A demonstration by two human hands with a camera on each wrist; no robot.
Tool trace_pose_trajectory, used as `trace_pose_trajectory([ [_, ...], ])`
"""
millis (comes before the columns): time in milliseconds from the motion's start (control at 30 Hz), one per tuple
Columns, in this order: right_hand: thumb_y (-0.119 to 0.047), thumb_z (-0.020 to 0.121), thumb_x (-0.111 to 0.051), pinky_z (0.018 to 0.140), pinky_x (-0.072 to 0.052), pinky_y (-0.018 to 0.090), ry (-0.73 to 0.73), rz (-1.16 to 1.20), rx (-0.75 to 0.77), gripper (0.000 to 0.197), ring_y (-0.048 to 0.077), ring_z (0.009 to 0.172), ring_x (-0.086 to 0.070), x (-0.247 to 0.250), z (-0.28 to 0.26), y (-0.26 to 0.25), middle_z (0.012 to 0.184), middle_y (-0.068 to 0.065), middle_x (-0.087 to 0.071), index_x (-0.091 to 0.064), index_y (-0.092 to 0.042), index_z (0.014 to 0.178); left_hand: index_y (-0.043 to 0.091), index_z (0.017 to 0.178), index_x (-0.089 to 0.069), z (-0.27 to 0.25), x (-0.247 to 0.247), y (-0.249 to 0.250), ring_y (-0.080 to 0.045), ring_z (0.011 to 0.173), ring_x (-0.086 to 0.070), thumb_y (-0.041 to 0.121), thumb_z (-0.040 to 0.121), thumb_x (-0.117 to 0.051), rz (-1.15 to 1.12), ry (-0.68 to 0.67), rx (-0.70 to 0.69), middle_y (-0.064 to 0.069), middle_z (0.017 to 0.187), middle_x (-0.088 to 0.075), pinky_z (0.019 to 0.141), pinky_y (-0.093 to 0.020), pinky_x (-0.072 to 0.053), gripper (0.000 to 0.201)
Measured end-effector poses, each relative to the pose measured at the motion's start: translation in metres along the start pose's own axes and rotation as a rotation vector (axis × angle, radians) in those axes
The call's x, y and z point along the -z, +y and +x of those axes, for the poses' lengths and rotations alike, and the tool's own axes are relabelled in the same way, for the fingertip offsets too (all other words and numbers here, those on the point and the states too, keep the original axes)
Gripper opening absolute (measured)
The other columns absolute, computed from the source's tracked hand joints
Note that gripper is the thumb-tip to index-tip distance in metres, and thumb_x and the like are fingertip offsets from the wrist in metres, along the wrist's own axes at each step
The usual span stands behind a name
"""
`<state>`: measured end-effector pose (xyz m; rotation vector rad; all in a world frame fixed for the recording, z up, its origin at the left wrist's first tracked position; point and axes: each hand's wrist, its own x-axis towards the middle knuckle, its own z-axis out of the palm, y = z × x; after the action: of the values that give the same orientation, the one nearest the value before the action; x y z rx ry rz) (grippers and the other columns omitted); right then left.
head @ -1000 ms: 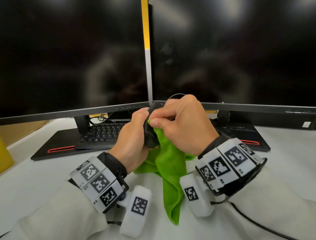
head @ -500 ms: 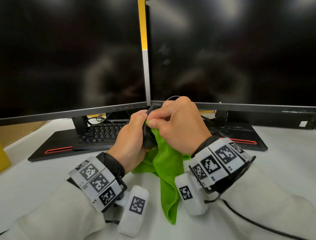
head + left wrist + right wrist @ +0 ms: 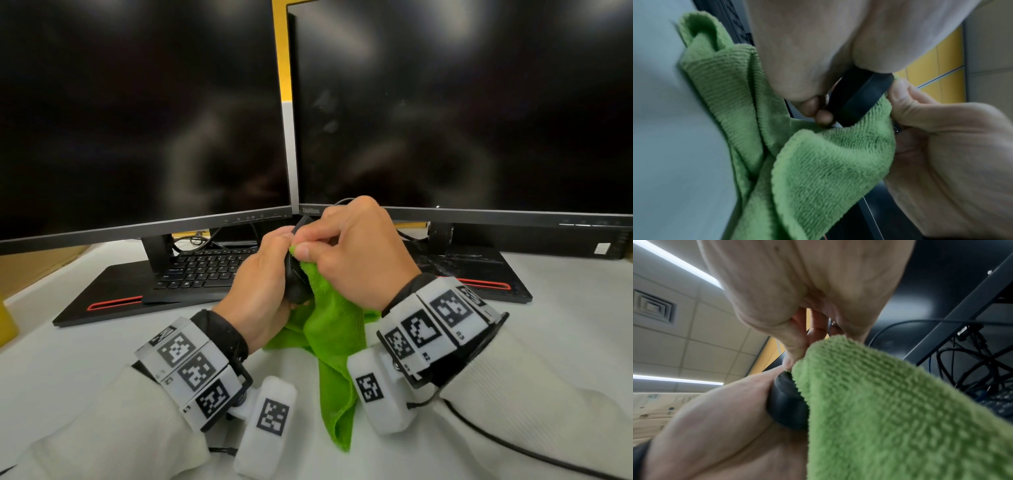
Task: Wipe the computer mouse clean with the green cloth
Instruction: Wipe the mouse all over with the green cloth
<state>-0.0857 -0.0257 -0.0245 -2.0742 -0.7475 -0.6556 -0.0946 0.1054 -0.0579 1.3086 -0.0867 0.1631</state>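
My left hand grips a black computer mouse, held on edge above the desk. My right hand pinches the green cloth with curled fingers and presses it against the mouse's right side. The rest of the cloth hangs down and trails onto the white desk. In the left wrist view the mouse shows between my left fingers, with the cloth under it. In the right wrist view the cloth covers most of the mouse. The mouse's far end is hidden by my fingers.
Two dark monitors stand close behind my hands. A black keyboard lies under the left monitor on its stand base. A black cable runs across the desk at the lower right.
My hands, the mouse and the cloth stay in the same hold. My right thumb and the cloth edge shift only slightly on the mouse.
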Motion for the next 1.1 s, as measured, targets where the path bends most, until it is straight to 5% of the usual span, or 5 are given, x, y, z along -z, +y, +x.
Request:
trace_pose_trajectory([
  [200, -0.014, 0.085, -0.078, 0.069, -0.037, 0.012, -0.07, -0.012, 0.028, 0.013, 0.003, 0.068, -0.055, -0.001, -0.003, -0.003, 0.066, -0.008, -0.062, -0.087, -0.024, 0.084, 0.02, 0.133, -0.065, 0.002, 0.0, -0.001, -0.038, 0.112, -0.072, 0.025, 0.107, -0.047, 0.005, 0.058, 0.021, -0.023, 0.12, -0.074, 0.097, -0.05, -0.054, 0.033],
  [333, -0.013, 0.086, -0.077, 0.065, -0.037, 0.003, 0.0, 0.005, -0.037, 0.016, -0.006, 0.068, -0.058, 0.003, 0.004, 0.002, 0.064, -0.019, -0.06, -0.086, -0.026, 0.088, 0.018, 0.133, -0.066, 0.0, -0.001, 0.0, -0.025, 0.083, -0.072, 0.026, 0.107, -0.046, -0.032, 0.021, 0.038, -0.021, 0.105, -0.074, 0.06, -0.032, -0.056, 0.033],
  [667, -0.016, 0.085, -0.081, 0.067, -0.042, 0.008, -0.112, 0.095, -0.023, 0.011, -0.008, 0.068, -0.063, 0.004, 0.003, 0.001, 0.066, -0.019, -0.067, -0.086, -0.025, 0.087, 0.017, 0.126, -0.068, 0.001, 0.001, 0.001, -0.029, 0.095, -0.076, 0.021, 0.107, -0.043, -0.042, 0.03, 0.022, -0.013, 0.099, -0.081, 0.085, -0.045, -0.056, 0.032],
  [867, -0.014, 0.085, -0.079, 0.064, -0.039, 0.001, -0.011, 0.053, -0.061, 0.014, -0.012, 0.064, -0.059, 0.007, 0.006, 0.008, 0.061, -0.022, -0.06, -0.086, -0.026, 0.086, 0.021, 0.133, -0.066, -0.001, -0.003, 0.0, -0.029, 0.091, -0.069, 0.025, 0.108, -0.042, -0.048, -0.016, 0.033, -0.026, 0.124, -0.071, 0.06, -0.031, -0.053, 0.035],
  [1100, -0.014, 0.085, -0.079, 0.063, -0.04, -0.001, -0.033, 0.073, -0.035, 0.015, -0.017, 0.066, -0.06, 0.002, 0.004, 0.001, 0.061, -0.025, -0.061, -0.086, -0.027, 0.087, 0.022, 0.104, -0.074, -0.003, -0.005, 0.005, -0.022, 0.068, -0.065, 0.024, 0.107, -0.043, -0.025, 0.049, 0.015, -0.012, 0.081, -0.072, 0.061, -0.032, -0.043, 0.031],
])
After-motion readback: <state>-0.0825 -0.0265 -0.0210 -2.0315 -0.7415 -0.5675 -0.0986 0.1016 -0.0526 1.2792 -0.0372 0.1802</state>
